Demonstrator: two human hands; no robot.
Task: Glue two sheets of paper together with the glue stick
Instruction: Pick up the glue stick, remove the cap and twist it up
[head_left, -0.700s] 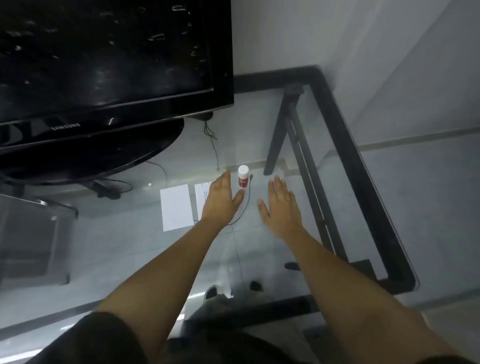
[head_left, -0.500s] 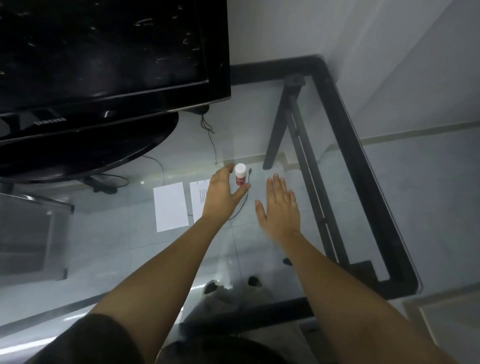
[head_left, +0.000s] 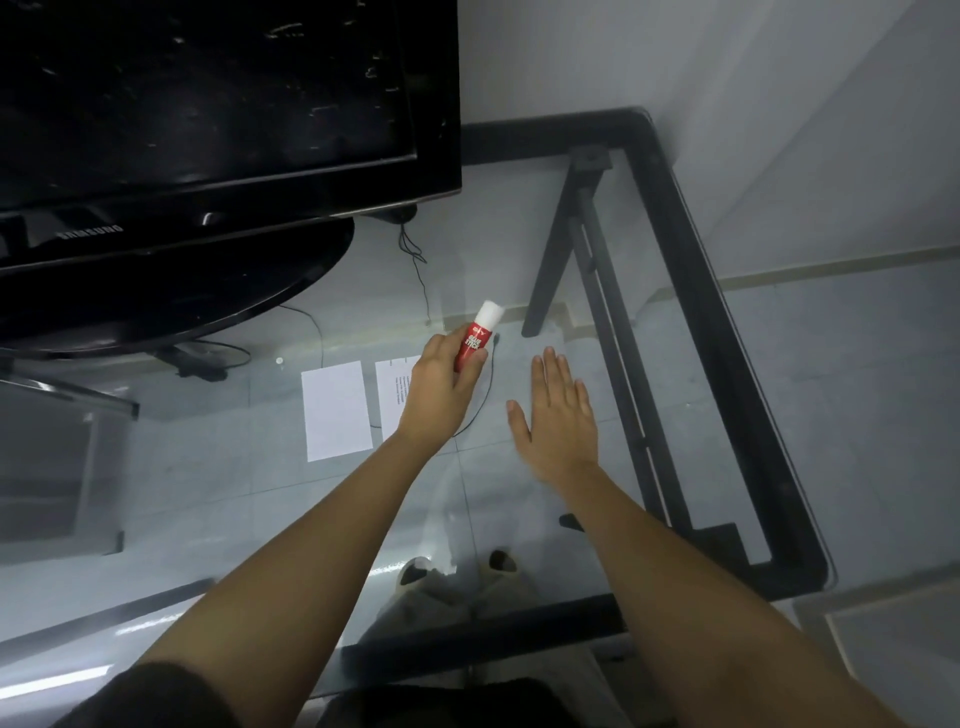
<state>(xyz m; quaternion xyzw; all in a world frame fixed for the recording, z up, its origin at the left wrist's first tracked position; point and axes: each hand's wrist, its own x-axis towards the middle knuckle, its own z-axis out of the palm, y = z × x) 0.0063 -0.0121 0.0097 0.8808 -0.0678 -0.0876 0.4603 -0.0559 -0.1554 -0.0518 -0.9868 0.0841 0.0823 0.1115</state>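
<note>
Dim, cool light; glass table (head_left: 519, 218) glares; edges seemingly bend.

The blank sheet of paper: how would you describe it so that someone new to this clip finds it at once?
Start at the big black television on the glass table. Just in front of its oval base lie two white sheets side by side, left of the left hand holding the glue stick. The blank sheet is the one farther left, fully uncovered; its neighbour, the printed sheet, is partly under that hand.

left hand (head_left: 434, 387) gripping, right hand (head_left: 558, 421) flat
</note>
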